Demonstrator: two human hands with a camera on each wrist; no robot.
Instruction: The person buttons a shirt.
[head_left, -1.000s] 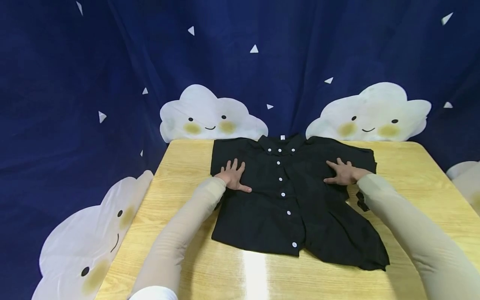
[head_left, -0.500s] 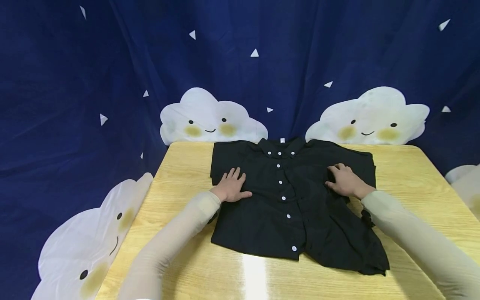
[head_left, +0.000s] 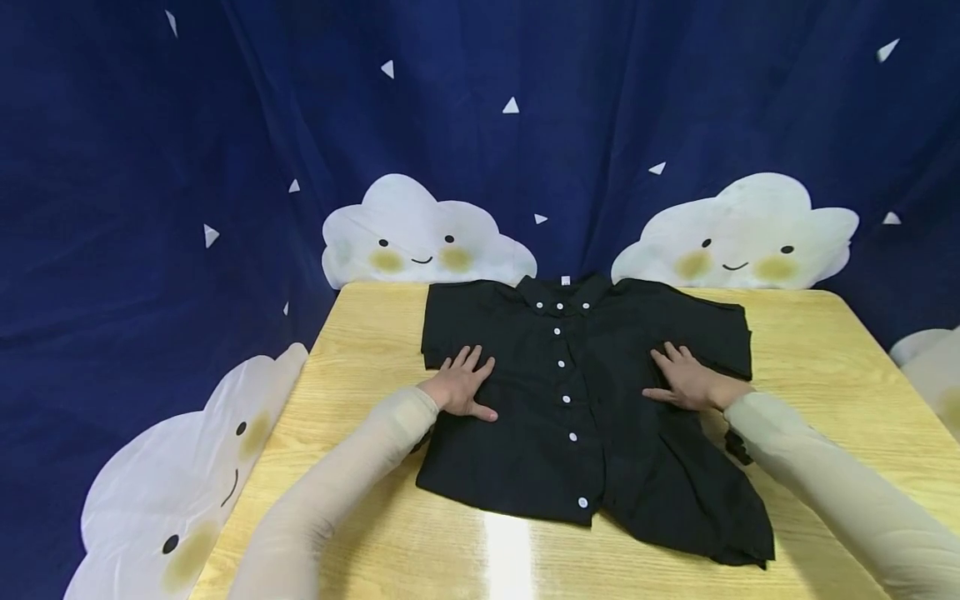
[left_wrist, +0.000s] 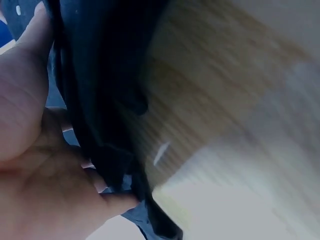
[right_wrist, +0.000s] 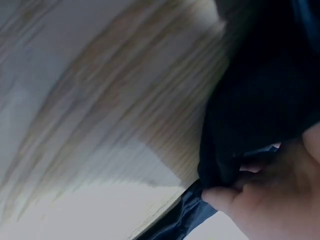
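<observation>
A black short-sleeved button shirt [head_left: 517,450] lies front up, its collar at the table's far edge. White buttons run down the middle, and the lower right part is skewed outward with folds. My left hand [head_left: 459,387] rests with spread fingers on the shirt's left side, below the sleeve. On the opposite side my right hand [head_left: 688,382] presses the cloth, fingers spread too. Close up in the left wrist view, the palm [left_wrist: 45,175] lies along the shirt's dark edge [left_wrist: 100,100]. In the right wrist view, fingers [right_wrist: 220,198] touch bunched black cloth [right_wrist: 260,110].
The light wooden table [head_left: 360,333] extends left and right of the shirt. Behind it hangs a dark blue curtain [head_left: 465,50] with white triangles and smiling clouds [head_left: 420,225]. Glare [head_left: 508,550] lies on the near tabletop.
Both hands have slid toward me over the shirt. The lower hem has shifted slightly nearer. My right fingers, bent half a second ago, are spread again.
</observation>
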